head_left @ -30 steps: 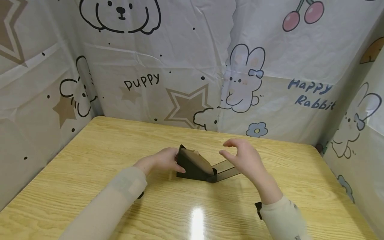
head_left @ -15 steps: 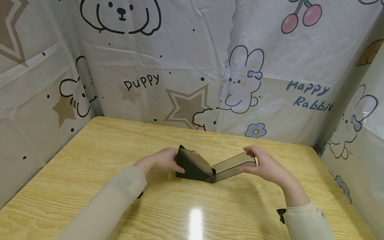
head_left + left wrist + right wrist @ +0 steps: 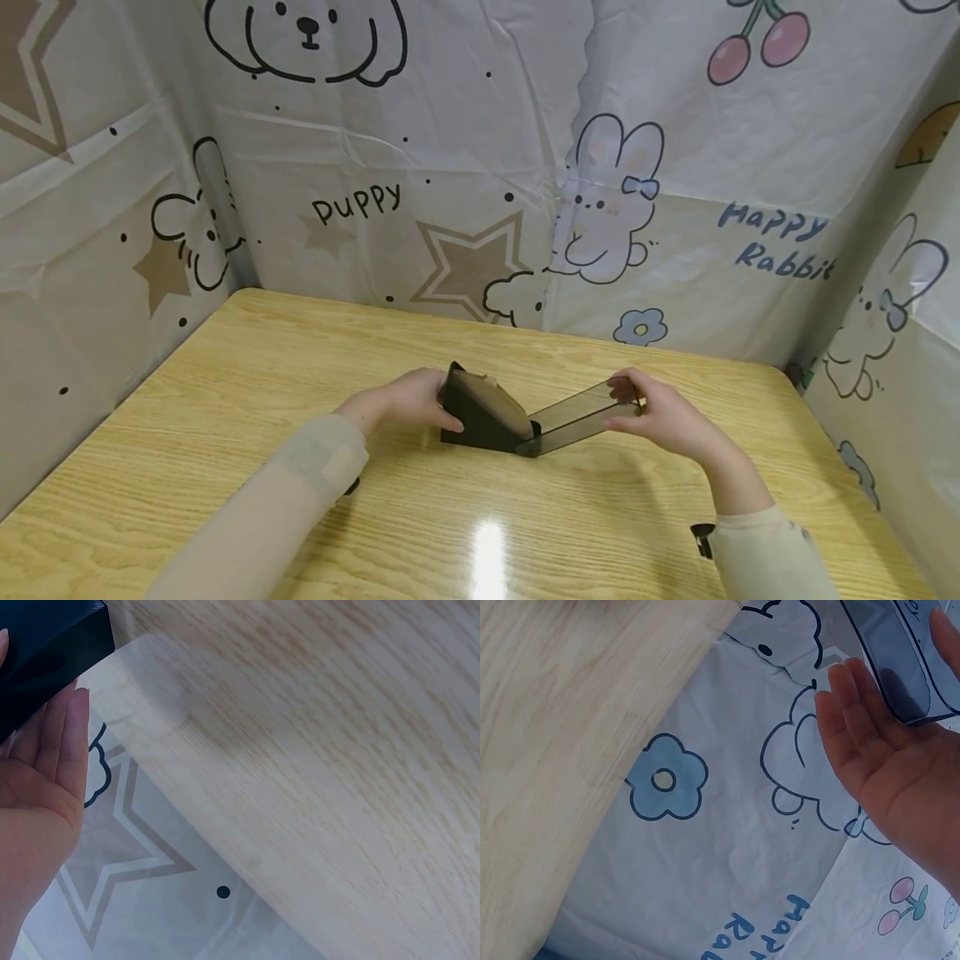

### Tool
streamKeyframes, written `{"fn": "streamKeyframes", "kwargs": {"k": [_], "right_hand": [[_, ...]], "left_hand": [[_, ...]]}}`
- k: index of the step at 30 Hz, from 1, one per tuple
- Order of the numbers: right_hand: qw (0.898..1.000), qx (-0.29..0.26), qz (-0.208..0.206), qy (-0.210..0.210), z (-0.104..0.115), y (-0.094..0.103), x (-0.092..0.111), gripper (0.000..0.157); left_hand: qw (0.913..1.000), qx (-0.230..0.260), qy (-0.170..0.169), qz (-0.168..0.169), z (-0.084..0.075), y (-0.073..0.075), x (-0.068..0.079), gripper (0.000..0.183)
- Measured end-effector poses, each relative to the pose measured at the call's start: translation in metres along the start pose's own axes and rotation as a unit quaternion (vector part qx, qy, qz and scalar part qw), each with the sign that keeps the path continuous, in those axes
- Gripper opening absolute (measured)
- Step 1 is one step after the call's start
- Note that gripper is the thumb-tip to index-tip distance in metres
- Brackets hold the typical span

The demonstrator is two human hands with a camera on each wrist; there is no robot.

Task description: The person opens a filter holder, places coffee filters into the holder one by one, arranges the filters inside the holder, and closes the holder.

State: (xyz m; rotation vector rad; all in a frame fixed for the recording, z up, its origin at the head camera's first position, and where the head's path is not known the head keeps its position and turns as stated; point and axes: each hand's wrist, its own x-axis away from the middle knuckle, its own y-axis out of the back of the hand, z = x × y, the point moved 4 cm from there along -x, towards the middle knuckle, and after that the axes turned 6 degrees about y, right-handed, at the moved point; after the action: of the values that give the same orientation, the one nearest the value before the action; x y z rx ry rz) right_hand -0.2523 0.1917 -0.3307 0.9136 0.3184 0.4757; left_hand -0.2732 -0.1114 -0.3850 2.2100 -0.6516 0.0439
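Observation:
A black wedge-shaped box [image 3: 480, 423] rests on the table, with a smoky see-through lid [image 3: 573, 425] hinged at its low right end and swung out to the right. Thin tan sheets [image 3: 501, 402], perhaps paper filters, show inside the box. My left hand [image 3: 405, 400] grips the box's tall left end, thumb on the near side. In the left wrist view, the fingers lie along the dark box [image 3: 56, 656]. My right hand [image 3: 667, 415] holds the lid's free end between thumb and fingers. The right wrist view shows the tinted lid [image 3: 900, 667] between them.
The wood-grain table [image 3: 420, 525] runs back to a printed cloth [image 3: 465, 150] that hangs behind and at both sides. Dark straps show under both sleeves. A small dark thing [image 3: 795, 372] sits at the table's far right corner.
One second ago my right hand hovered over the lid with thumb and fingers apart. It has moved right and taken hold of the lid's free end. The left hand and box stay put.

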Motion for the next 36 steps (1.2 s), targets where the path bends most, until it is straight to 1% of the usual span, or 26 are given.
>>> {"fn": "streamKeyframes", "kwargs": {"k": [5, 9, 13, 18, 22, 29, 36], "right_hand": [[1.0, -0.017, 0.002, 0.005, 0.005, 0.0, -0.003, 0.052], [0.999, -0.03, -0.001, 0.01, 0.01, -0.001, -0.006, 0.051], [0.998, -0.059, -0.011, 0.014, 0.013, -0.005, -0.011, 0.055], [0.994, -0.108, -0.026, 0.014, 0.017, -0.014, -0.017, 0.06], [0.99, -0.133, -0.045, 0.012, 0.021, -0.025, -0.022, 0.057], [0.986, -0.141, -0.082, 0.033, 0.028, -0.043, -0.033, 0.044], [0.988, -0.123, -0.087, 0.023, 0.03, -0.056, -0.039, 0.039]], "left_hand": [[1.0, 0.004, 0.007, 0.002, 0.0, 0.0, 0.0, 0.03], [1.0, 0.002, 0.003, 0.001, 0.0, 0.0, 0.0, 0.03], [1.0, -0.004, -0.002, -0.001, 0.0, 0.0, 0.001, 0.029], [1.0, -0.003, -0.002, 0.004, -0.001, 0.0, 0.001, 0.028], [1.0, -0.002, -0.004, 0.004, -0.001, 0.0, 0.001, 0.027], [0.9999, -0.004, -0.014, 0.005, 0.0, -0.001, 0.0, 0.028], [0.9999, -0.005, -0.013, 0.003, 0.0, 0.0, 0.001, 0.028]]}}
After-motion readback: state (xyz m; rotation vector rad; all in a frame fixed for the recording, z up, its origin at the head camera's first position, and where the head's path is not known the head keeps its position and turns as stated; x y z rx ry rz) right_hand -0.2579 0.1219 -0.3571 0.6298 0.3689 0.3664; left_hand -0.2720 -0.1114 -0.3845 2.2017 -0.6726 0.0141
